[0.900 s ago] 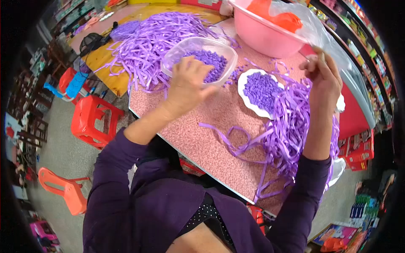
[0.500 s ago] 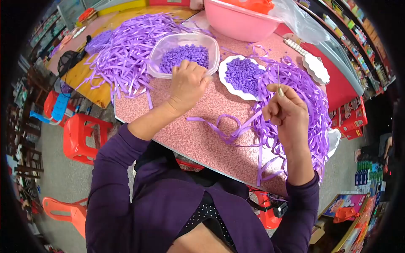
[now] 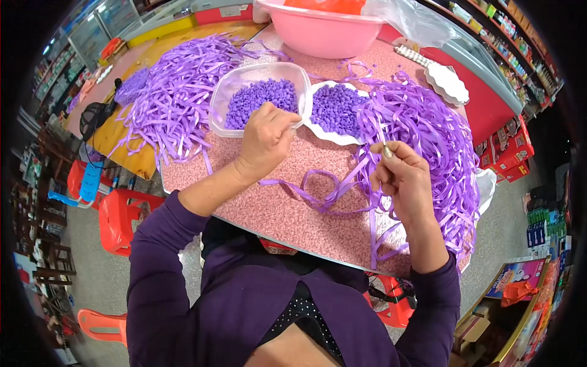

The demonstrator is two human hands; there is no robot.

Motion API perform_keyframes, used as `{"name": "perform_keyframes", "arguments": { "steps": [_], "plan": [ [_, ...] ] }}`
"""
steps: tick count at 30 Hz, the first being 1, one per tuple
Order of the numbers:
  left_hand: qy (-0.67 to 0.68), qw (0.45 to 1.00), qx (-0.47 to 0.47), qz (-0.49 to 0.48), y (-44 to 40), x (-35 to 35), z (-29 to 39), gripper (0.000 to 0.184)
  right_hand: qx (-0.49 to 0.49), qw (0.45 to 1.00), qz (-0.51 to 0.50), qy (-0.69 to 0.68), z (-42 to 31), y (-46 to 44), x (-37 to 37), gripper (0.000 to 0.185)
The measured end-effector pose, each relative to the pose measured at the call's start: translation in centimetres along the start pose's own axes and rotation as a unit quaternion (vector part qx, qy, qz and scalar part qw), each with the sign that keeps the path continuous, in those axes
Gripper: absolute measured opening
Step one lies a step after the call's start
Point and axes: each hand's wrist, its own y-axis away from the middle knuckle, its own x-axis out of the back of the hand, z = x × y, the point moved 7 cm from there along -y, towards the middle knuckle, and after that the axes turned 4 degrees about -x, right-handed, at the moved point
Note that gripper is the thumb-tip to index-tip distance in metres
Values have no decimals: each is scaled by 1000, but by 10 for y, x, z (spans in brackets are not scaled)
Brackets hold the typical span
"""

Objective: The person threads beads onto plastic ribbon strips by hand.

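Observation:
My left hand (image 3: 267, 142) is closed at the front right rim of a clear plastic container (image 3: 218, 101), which holds many small purple beads (image 3: 263, 101). Its fingertips are partly hidden. Between thumb and forefinger, my right hand (image 3: 403, 177) pinches a thin metal needle (image 3: 383, 131) that points up. Just behind that hand, a white scalloped plate (image 3: 330, 136) carries more purple beads (image 3: 336, 110). A large heap of purple ribbons (image 3: 437, 144) lies beside and behind my right hand. One loose ribbon (image 3: 312, 199) curls across the table in front of me.
The pink speckled table (image 3: 263, 214) bears another ribbon heap (image 3: 183, 92) at left. A pink basin (image 3: 324, 33) stands at the back. White scalloped plates (image 3: 446, 84) lie at the back right. A red stool (image 3: 122, 217) is on the floor at left.
My view has shifted slightly. The container now sits closer to the plate, with its right edge against it, and my left hand has stayed at its rim. The needle has come lower toward the ribbons.

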Motion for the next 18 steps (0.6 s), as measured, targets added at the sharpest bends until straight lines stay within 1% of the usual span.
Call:
{"name": "perform_keyframes", "arguments": {
  "steps": [2,3,5,6,8,9,11,12,14,15,17,18],
  "plan": [
    [43,999,-5,-14,0,2,3,21,4,1000,-4,-4,2,3,5,18],
    [41,999,-6,-16,-3,3,5,21,3,1000,7,-1,3,4,9,18],
    [8,999,-37,9,-10,10,13,16,3,1000,17,-2,3,1,14,18],
    [5,999,-39,7,-17,11,15,16,5,1000,27,-10,4,0,18,18],
    [-23,996,-78,23,-38,10,25,12,6,999,39,-20,6,-1,24,18],
    [-22,996,-79,23,-49,5,25,12,11,999,40,-18,7,-2,25,18],
    [-78,985,-147,-51,-74,-20,33,9,18,999,41,-15,9,-4,29,18],
    [-79,985,-149,-49,-86,-30,33,9,24,999,46,-6,9,-5,30,18],
    [-150,953,-137,-226,-102,-75,25,6,35,998,50,3,10,-5,32,18],
    [-152,953,-139,-223,-111,-84,23,6,37,998,52,0,11,-6,32,18],
    [-151,907,-139,-369,-112,-116,15,7,41,998,53,-5,9,-4,32,18],
    [-152,907,-141,-367,-115,-119,15,7,43,998,55,-6,8,-3,32,18]
  ]
}}
